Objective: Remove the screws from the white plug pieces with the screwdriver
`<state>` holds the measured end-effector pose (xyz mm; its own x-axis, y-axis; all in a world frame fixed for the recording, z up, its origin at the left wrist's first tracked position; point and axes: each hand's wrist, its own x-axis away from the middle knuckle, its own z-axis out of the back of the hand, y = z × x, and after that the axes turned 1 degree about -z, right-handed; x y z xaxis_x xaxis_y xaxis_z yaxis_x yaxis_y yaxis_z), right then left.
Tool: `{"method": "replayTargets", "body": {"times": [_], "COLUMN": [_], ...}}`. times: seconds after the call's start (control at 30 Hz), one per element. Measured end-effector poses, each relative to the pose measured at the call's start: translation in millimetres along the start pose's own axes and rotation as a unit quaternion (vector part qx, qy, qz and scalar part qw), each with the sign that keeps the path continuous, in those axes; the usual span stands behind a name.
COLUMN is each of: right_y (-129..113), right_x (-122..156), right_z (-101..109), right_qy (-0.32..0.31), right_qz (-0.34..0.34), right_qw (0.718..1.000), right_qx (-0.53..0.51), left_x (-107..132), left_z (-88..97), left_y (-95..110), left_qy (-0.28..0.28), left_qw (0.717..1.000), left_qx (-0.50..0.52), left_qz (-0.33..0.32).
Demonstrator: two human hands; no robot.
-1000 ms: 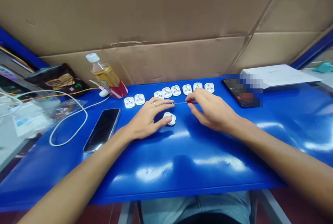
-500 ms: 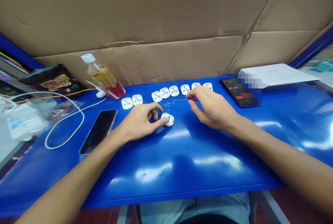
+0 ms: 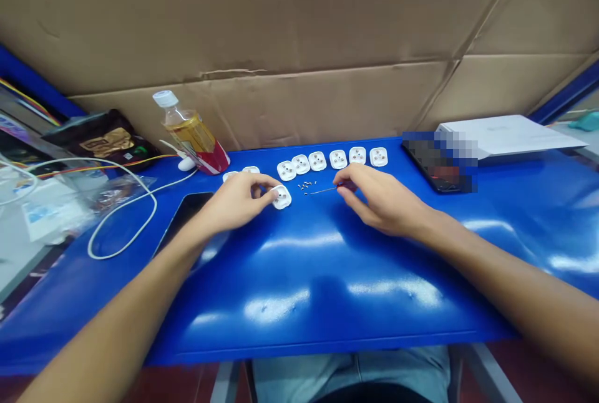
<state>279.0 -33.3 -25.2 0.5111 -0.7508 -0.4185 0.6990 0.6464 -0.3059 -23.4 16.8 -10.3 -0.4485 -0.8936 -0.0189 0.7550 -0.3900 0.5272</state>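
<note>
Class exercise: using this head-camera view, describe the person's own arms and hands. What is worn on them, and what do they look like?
The left forearm and right forearm are bare, with no sleeve in view. The left hand and right hand wear no gloves, and neither wrist shows a watch, band or cable. The fingers look long and slim.

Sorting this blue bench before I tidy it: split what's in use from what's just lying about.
In use:
- left hand
- white plastic plug casing in its fingertips
- right hand
- slim red-handled screwdriver in its fingers
- tiny metal screws
- row of white plastic plug casings

Lying about:
- clear plastic bottle with white cap
- black smartphone
- white cable
</note>
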Motion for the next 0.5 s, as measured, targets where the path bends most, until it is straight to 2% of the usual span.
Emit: {"method": "replayTargets", "body": {"times": [0.17, 0.37, 0.5], "right_y": [-2.1, -1.2, -1.1], "right_x": [-1.1, -1.2, -0.6], "right_z": [-3.1, -3.0, -1.7], "right_qy": [-0.023, -0.025, -0.015], "right_qz": [-0.01, -0.006, 0.0], "right_qw": [1.0, 1.0, 1.0], "right_qx": [-0.017, -0.016, -0.013], "left_x": [-0.1, 2.0, -0.6], "left_z": [3.5, 3.3, -1.4], "left_y": [-6.8, -9.0, -15.2], "left_qy": [0.048, 0.04, 0.062], "left_qw": [0.998, 0.994, 0.988], "left_qx": [-0.033, -0.075, -0.115], "left_qz": [-0.011, -0.067, -0.08]}}
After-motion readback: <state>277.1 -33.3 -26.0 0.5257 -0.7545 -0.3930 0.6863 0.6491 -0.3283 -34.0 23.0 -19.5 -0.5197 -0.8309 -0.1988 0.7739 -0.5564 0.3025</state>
